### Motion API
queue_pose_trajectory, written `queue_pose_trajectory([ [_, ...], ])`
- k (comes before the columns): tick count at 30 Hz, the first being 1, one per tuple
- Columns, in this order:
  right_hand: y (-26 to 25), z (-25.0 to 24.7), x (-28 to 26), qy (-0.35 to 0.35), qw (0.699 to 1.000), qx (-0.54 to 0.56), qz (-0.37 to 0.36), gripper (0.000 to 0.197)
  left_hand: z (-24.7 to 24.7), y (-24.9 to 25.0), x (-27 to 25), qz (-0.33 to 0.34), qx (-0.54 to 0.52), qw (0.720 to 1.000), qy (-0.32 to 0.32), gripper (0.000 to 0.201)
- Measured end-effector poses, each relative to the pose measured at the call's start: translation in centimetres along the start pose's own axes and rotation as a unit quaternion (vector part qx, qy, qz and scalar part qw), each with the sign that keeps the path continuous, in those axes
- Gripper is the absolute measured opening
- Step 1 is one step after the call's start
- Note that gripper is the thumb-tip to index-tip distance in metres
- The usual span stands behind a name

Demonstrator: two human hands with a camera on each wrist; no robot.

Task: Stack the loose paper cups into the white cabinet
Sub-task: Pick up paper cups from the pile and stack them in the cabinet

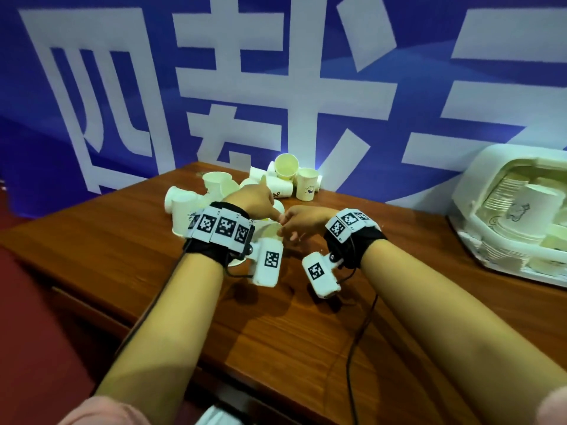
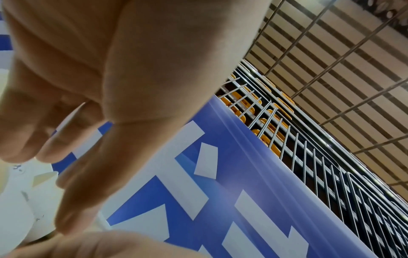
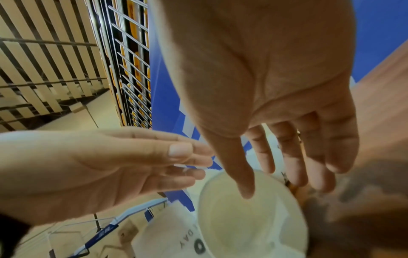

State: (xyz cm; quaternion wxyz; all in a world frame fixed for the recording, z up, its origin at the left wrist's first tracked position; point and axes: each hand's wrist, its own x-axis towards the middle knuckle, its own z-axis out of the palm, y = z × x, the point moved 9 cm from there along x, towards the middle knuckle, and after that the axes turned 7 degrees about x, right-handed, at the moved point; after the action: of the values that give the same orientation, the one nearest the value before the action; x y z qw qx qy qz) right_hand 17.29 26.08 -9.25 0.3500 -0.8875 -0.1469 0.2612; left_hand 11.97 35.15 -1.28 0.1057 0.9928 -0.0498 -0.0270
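Loose white paper cups (image 1: 285,179) lie piled at the back of the wooden table (image 1: 306,348). One cup (image 1: 270,233) sits between my hands, mouth toward me. My right hand (image 1: 288,225) reaches over it: in the right wrist view its thumb hangs over the cup's mouth (image 3: 249,227) and its straight fingers (image 3: 295,165) pass beyond the far rim. My left hand (image 1: 270,207) hovers just left of it, flat with straight fingers (image 3: 194,160), holding nothing. The white cabinet (image 1: 469,191) stands at the right with stacked cups inside.
A blue banner with large white characters (image 1: 276,87) hangs right behind the table. More cups (image 1: 184,210) lie left of my left wrist. Cables trail from both wrist cameras over the table's front. Bare wood runs between my hands and the cabinet.
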Motion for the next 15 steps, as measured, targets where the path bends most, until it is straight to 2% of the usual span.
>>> queue_pose_trajectory([
  [2,0.0,0.4,0.3,0.019,1.0,-0.002,-0.002,0.012,0.6,-0.2,0.3,-0.003,-0.001,1.0,-0.009,0.045],
  [7,0.1,-0.6,-0.1,0.106,0.994,-0.002,-0.012,0.008,1.7,-0.1,0.9,0.012,0.004,1.0,-0.023,0.037],
  [15,1.5,-6.1,-6.2,0.255,0.965,-0.038,-0.048,0.005,2.8,4.3,1.8,0.056,-0.055,0.997,-0.003,0.031],
])
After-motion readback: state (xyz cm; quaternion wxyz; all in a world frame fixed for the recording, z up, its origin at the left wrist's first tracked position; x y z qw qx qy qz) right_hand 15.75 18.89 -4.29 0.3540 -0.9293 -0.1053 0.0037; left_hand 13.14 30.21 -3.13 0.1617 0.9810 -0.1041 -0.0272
